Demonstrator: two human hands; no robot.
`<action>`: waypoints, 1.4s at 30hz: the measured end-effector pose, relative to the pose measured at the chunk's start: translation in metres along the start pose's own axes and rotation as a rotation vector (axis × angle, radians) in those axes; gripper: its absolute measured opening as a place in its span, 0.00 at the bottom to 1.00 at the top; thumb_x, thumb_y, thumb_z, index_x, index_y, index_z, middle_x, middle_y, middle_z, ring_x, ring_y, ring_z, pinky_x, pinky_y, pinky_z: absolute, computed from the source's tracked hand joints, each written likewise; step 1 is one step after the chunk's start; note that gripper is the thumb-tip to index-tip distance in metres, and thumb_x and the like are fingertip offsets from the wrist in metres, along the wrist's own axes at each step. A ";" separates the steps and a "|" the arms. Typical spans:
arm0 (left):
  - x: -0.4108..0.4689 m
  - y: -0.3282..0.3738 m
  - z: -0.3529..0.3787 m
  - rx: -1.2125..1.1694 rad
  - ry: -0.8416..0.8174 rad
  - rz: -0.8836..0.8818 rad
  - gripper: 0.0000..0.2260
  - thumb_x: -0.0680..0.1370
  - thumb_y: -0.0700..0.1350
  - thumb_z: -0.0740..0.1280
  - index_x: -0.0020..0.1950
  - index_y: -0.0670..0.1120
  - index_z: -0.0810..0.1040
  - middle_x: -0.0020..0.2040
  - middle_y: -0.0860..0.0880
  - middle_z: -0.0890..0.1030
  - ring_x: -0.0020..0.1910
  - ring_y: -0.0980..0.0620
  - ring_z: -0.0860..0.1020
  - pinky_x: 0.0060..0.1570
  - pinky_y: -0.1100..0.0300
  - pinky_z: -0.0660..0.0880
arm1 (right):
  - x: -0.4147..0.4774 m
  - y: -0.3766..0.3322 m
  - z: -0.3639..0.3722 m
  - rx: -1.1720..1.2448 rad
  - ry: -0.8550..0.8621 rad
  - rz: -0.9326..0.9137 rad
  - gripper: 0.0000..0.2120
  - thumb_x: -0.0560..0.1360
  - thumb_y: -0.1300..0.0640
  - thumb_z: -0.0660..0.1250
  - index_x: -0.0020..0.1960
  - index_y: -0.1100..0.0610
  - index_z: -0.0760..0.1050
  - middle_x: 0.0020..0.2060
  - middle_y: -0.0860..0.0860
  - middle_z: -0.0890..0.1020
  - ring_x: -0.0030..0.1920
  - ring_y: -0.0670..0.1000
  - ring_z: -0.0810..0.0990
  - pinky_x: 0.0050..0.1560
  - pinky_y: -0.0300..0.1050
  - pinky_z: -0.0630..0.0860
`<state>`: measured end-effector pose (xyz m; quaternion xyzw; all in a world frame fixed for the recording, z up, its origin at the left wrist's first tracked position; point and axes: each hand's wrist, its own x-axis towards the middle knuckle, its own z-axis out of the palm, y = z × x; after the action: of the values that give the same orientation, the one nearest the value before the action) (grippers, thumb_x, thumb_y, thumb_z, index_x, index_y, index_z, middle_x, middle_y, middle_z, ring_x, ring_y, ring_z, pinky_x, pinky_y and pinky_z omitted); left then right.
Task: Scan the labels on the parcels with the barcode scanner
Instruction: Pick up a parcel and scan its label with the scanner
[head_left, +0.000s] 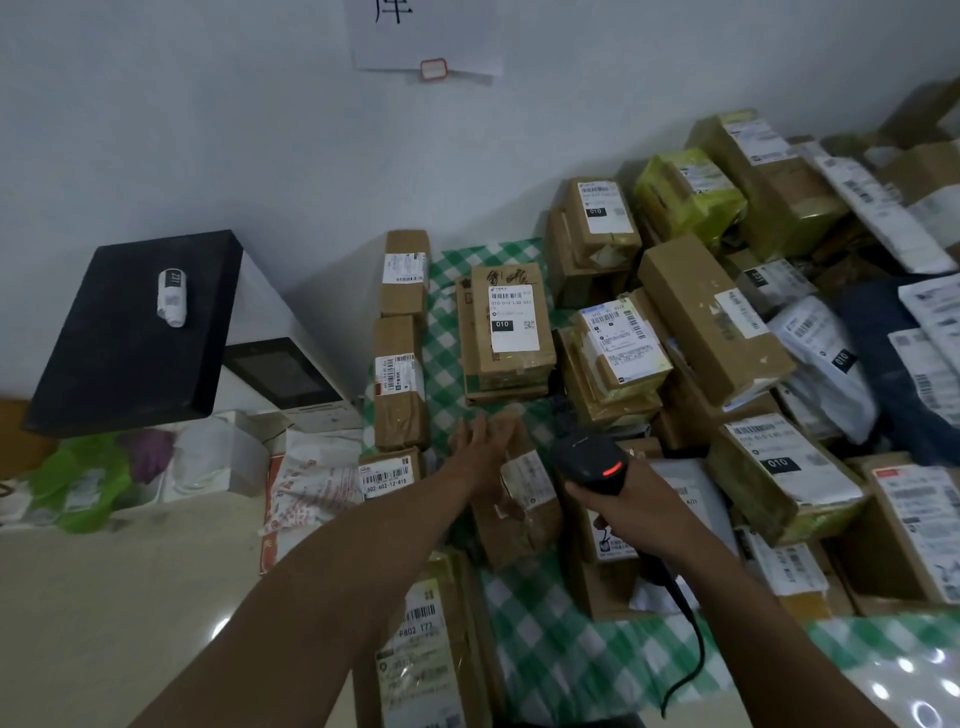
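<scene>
Now, on the head camera, the right hand (631, 512) is gripping the black barcode scanner (587, 460), fingers wrapped round its handle, its red light glowing, just right of a small brown parcel (527, 499). The left hand (485, 449) is touching that parcel's left side, fingers straight and together, blurred. The parcel is lying on the green-checked table (545, 649), with more labelled parcels (727, 322) crowding the right.
</scene>
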<state>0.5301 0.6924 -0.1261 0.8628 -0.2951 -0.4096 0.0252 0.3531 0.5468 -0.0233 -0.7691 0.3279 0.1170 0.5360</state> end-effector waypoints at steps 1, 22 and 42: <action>0.002 -0.002 0.000 0.011 0.012 0.015 0.64 0.67 0.53 0.83 0.82 0.57 0.33 0.81 0.42 0.31 0.78 0.32 0.32 0.76 0.28 0.46 | 0.002 0.001 0.001 0.001 0.001 -0.001 0.16 0.76 0.48 0.75 0.62 0.41 0.76 0.47 0.43 0.86 0.44 0.45 0.84 0.42 0.41 0.74; 0.050 0.015 -0.091 -0.980 0.481 -0.150 0.29 0.78 0.56 0.72 0.75 0.47 0.70 0.70 0.49 0.77 0.68 0.46 0.76 0.68 0.49 0.74 | 0.031 -0.016 -0.022 0.047 0.011 0.015 0.10 0.77 0.48 0.74 0.55 0.39 0.75 0.44 0.46 0.85 0.33 0.41 0.83 0.34 0.36 0.75; -0.064 0.040 -0.086 -1.318 0.535 0.004 0.18 0.81 0.52 0.70 0.70 0.53 0.76 0.59 0.56 0.81 0.58 0.53 0.79 0.53 0.61 0.76 | 0.004 -0.044 -0.035 0.331 0.197 -0.076 0.10 0.76 0.50 0.75 0.55 0.41 0.79 0.48 0.44 0.86 0.50 0.46 0.83 0.56 0.54 0.81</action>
<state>0.5413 0.6762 -0.0131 0.7384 0.0290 -0.2771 0.6141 0.3775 0.5227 0.0213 -0.6900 0.3642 -0.0349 0.6246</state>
